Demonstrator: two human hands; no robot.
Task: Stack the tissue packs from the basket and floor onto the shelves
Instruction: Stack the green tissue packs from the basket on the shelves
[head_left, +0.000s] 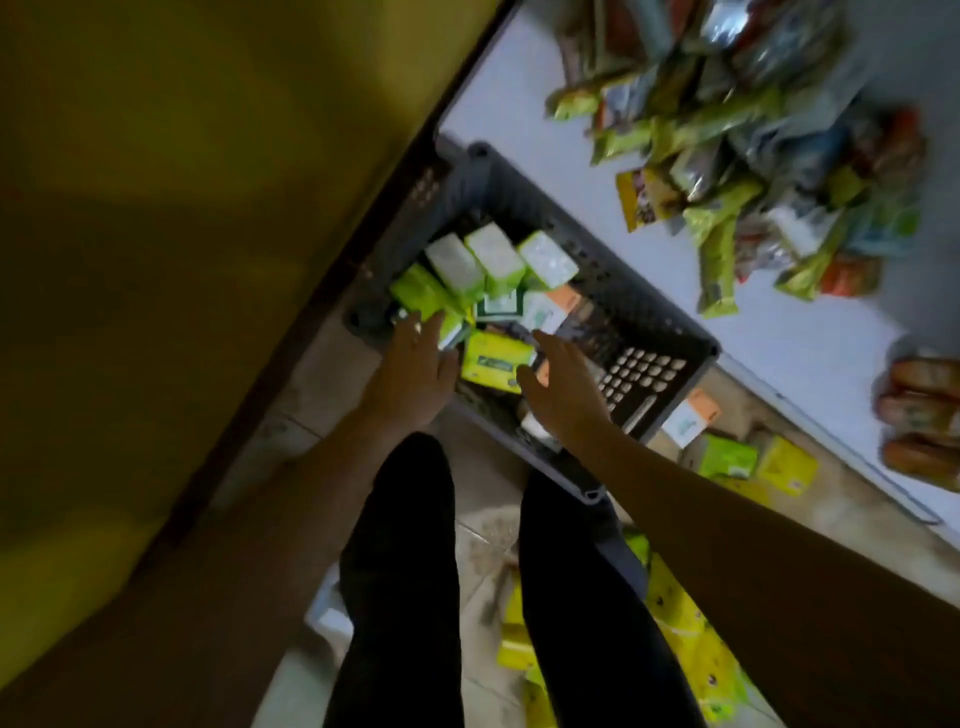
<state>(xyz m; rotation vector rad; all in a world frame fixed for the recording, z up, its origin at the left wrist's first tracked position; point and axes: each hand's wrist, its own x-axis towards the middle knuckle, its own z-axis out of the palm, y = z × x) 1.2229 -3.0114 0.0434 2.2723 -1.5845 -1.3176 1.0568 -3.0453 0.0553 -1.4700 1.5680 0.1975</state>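
**Both hands reaching into the basket on the floor**

Tiled floor (483, 551), dim and seen from above, carries a grey perforated basket (670, 332) wedged between a dark-edged yellow panel (156, 208) on the left and a white shelf (519, 114) on the right. Green-and-white tissue packs (493, 254) crowd the basket's far corner, several standing on end; one yellow-green pack (496, 361) lies flat between the two hands. Left hand (415, 364), fingers spread and holding nothing, hovers at the basket's left rim over a green pack. Right hand (563, 384), fingers likewise apart and empty, sits over the basket's middle; contact with the packs cannot be judged. Bare basket bottom shows toward the right wall. More packs (727, 457) lie on the floor just beyond the basket's near-right corner, and others (680, 623) beside the person's dark-trousered legs (405, 571). Blurred snack packets (727, 171) cover the far part of the shelf, leaving its nearer surface open.
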